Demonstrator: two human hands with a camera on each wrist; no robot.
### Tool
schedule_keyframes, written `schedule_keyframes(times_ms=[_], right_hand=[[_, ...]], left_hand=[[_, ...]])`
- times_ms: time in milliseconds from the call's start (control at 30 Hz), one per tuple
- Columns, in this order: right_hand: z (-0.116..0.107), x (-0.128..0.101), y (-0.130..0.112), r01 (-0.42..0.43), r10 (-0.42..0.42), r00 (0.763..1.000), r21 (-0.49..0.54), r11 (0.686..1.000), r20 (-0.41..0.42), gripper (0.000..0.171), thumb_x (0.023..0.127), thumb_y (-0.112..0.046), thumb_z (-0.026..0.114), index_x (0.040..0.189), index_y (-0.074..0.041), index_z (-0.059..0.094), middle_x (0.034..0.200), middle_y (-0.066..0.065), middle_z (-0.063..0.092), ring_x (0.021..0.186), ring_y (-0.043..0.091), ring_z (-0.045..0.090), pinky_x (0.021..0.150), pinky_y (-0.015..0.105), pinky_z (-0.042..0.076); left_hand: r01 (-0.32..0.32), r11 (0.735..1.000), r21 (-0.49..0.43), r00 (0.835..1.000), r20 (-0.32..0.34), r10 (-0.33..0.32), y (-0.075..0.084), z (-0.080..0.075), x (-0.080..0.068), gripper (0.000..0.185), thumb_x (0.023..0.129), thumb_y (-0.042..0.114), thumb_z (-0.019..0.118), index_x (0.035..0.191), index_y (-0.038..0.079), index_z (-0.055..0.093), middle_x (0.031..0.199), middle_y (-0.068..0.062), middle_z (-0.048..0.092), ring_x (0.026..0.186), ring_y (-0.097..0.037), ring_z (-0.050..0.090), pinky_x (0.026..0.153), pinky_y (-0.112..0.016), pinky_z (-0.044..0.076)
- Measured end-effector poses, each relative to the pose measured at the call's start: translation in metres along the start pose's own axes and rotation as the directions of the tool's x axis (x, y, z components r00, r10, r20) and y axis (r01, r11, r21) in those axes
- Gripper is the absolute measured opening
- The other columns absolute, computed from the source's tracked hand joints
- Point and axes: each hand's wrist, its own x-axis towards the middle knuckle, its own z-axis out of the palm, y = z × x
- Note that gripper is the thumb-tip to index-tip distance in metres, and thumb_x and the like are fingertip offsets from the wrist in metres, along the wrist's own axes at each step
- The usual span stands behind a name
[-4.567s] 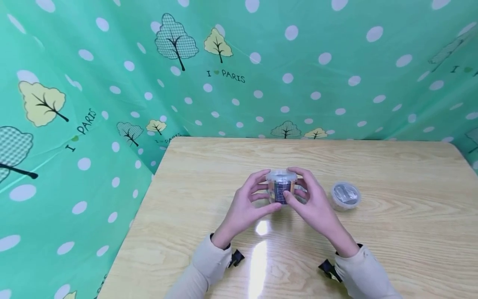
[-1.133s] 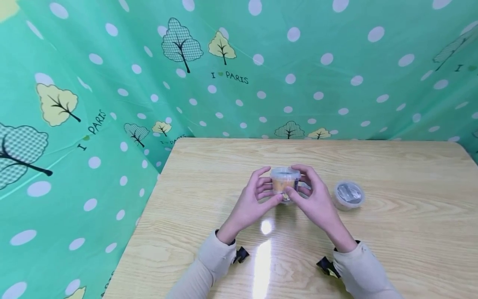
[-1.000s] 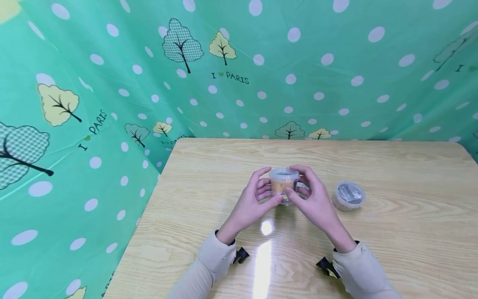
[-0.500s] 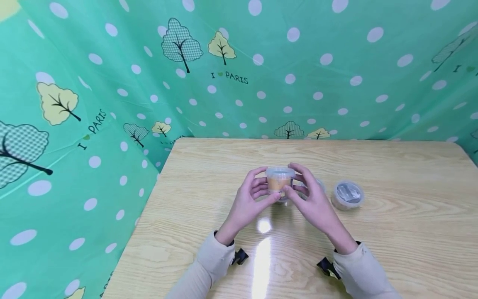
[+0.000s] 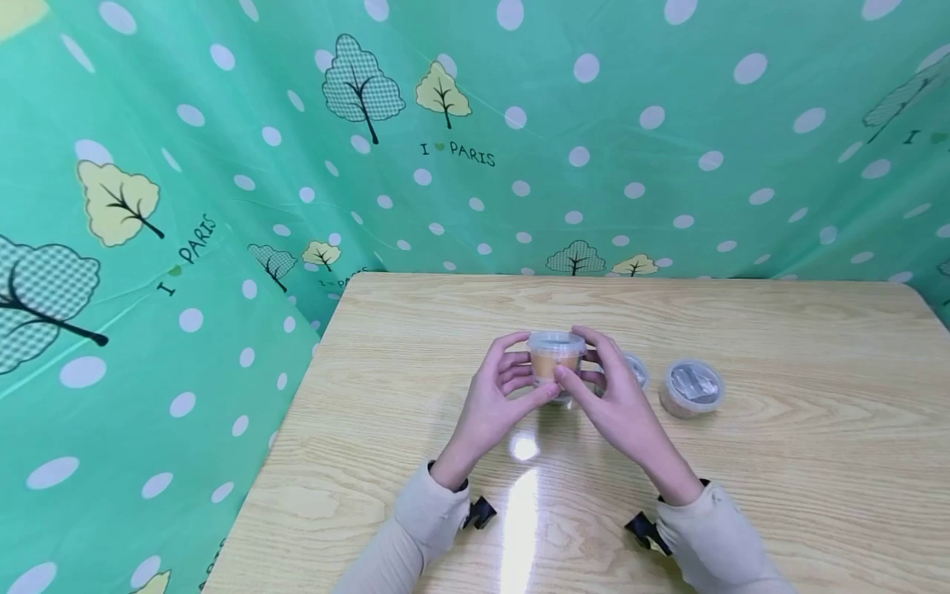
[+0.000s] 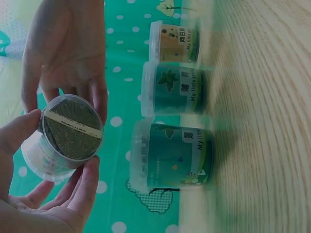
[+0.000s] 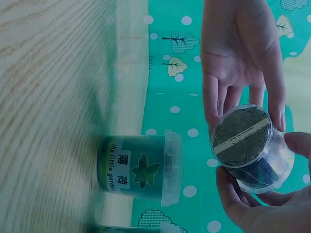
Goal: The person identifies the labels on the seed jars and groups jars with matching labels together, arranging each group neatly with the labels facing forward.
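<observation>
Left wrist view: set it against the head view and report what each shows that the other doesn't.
Only the left wrist view shows the dark base of the held tub, crossed by a pale strip, and printed labels on one standing orange tub and two green tubs.

Only the head view shows the light sleeves, black clips and far corners of the table.

Both show the left hand and right hand gripping the held tub, and the green curtain.

The first tub (image 5: 552,365) is between the hands (image 5: 486,404) above the table (image 5: 416,346), where a second tub (image 5: 637,369) stands partly behind the right hand (image 5: 612,404), a third tub (image 5: 692,389) right of the second, with cloth (image 5: 475,202) behind and leftward.
</observation>
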Motion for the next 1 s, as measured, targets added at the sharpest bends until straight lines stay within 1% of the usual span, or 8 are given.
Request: schedule_keyframes(times_ms=[133, 333, 433, 500, 600, 700, 833, 1000], right_hand=[[0.0003, 0.0018, 0.0012, 0.017, -0.017, 1.000, -0.001, 1.000, -0.008, 0.058, 0.099, -0.025, 0.061, 0.149, -0.007, 0.036, 0.145, 0.017, 0.043, 0.128, 0.033, 0.051, 0.101, 0.040, 0.053], [-0.0017, 0.0024, 0.0019, 0.031, -0.031, 0.999, 0.010, 0.999, -0.010, 0.055, 0.101, -0.024, 0.058, 0.148, -0.008, 0.036, 0.145, 0.017, 0.042, 0.130, 0.032, 0.049, 0.102, 0.034, 0.052], [-0.0028, 0.0022, 0.0035, 0.044, -0.043, 0.999, 0.025, 0.999, -0.007, 0.053, 0.102, -0.022, 0.056, 0.148, -0.007, 0.036, 0.146, 0.018, 0.042, 0.132, 0.031, 0.047, 0.101, 0.026, 0.050], [-0.0033, 0.0020, 0.0048, 0.058, -0.058, 0.998, 0.041, 0.997, 0.000, 0.051, 0.103, -0.019, 0.054, 0.148, -0.006, 0.035, 0.147, 0.018, 0.041, 0.134, 0.031, 0.045, 0.100, 0.019, 0.049], [-0.0036, 0.0017, 0.0062, 0.082, -0.083, 0.996, 0.069, 0.994, 0.014, 0.050, 0.104, -0.015, 0.052, 0.148, -0.004, 0.034, 0.147, 0.020, 0.039, 0.133, 0.033, 0.045, 0.098, 0.012, 0.047], [-0.0040, 0.0012, 0.0068, 0.101, -0.103, 0.994, 0.084, 0.991, 0.025, 0.049, 0.104, -0.011, 0.050, 0.148, -0.002, 0.032, 0.148, 0.021, 0.039, 0.131, 0.035, 0.046, 0.097, 0.010, 0.047], [-0.0044, 0.0008, 0.0073, 0.123, -0.126, 0.992, 0.081, 0.989, 0.031, 0.048, 0.104, -0.008, 0.048, 0.148, 0.000, 0.031, 0.148, 0.022, 0.040, 0.132, 0.036, 0.046, 0.097, 0.009, 0.046], [-0.0038, 0.0020, 0.0074, 0.134, -0.139, 0.989, 0.094, 0.986, 0.044, 0.048, 0.104, -0.007, 0.048, 0.148, 0.000, 0.031, 0.149, 0.023, 0.039, 0.133, 0.037, 0.045, 0.098, 0.010, 0.047]], left_hand=[[0.009, 1.000, -0.012, 1.000, 0.010, -0.009, 0.0005, -0.0004, -0.0006, 0.074, 0.084, 0.011, 0.079, 0.146, 0.015, 0.040, 0.131, -0.015, 0.061, 0.115, -0.026, 0.063, 0.100, -0.032, 0.054], [0.006, 0.999, -0.037, 0.999, 0.032, -0.004, 0.0011, -0.0019, -0.0003, 0.074, 0.086, 0.006, 0.076, 0.148, 0.012, 0.036, 0.135, -0.019, 0.058, 0.116, -0.033, 0.062, 0.102, -0.040, 0.053], [0.003, 0.999, -0.041, 0.999, 0.045, -0.001, 0.0011, -0.0030, -0.0001, 0.074, 0.087, 0.006, 0.075, 0.148, 0.011, 0.035, 0.136, -0.019, 0.058, 0.117, -0.033, 0.062, 0.103, -0.041, 0.052], [0.005, 0.999, -0.041, 0.998, 0.056, -0.003, 0.0013, -0.0034, -0.0006, 0.073, 0.087, 0.007, 0.075, 0.148, 0.011, 0.034, 0.136, -0.019, 0.057, 0.118, -0.032, 0.062, 0.104, -0.039, 0.052], [0.018, 0.999, -0.042, 0.997, 0.077, -0.015, 0.0020, -0.0035, -0.0017, 0.074, 0.088, 0.008, 0.074, 0.149, 0.011, 0.033, 0.136, -0.020, 0.057, 0.119, -0.031, 0.061, 0.103, -0.035, 0.052], [0.027, 0.999, -0.042, 0.995, 0.100, -0.022, 0.0026, -0.0028, -0.0020, 0.074, 0.089, 0.009, 0.073, 0.151, 0.012, 0.032, 0.136, -0.021, 0.056, 0.120, -0.032, 0.060, 0.103, -0.034, 0.052], [0.028, 0.999, -0.039, 0.992, 0.126, -0.023, 0.0032, -0.0020, -0.0015, 0.075, 0.090, 0.009, 0.072, 0.153, 0.012, 0.030, 0.136, -0.022, 0.056, 0.122, -0.033, 0.059, 0.105, -0.035, 0.051], [0.035, 0.999, -0.035, 0.992, 0.124, -0.031, 0.0027, -0.0028, -0.0010, 0.075, 0.089, 0.006, 0.072, 0.152, 0.013, 0.031, 0.135, -0.022, 0.056, 0.122, -0.034, 0.059, 0.106, -0.038, 0.051]])
